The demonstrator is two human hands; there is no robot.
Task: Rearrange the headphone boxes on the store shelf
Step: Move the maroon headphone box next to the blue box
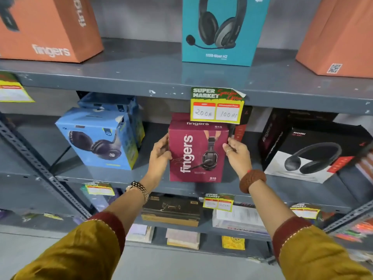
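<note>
maroon headphone box [198, 152] clamped between left hand [160, 153] and right hand [237, 151], price tag [217, 106] hiding its top edge, fingertips out of sight behind it

Single head-worn view, wide-angle, facing forward and slightly downward at a grey metal shelf unit [121, 81] at close range, within arm's reach. Both forearms enter from the bottom corners of the frame. Three shelf levels fall within the frame; edges bow with lens distortion. No second view.
</note>
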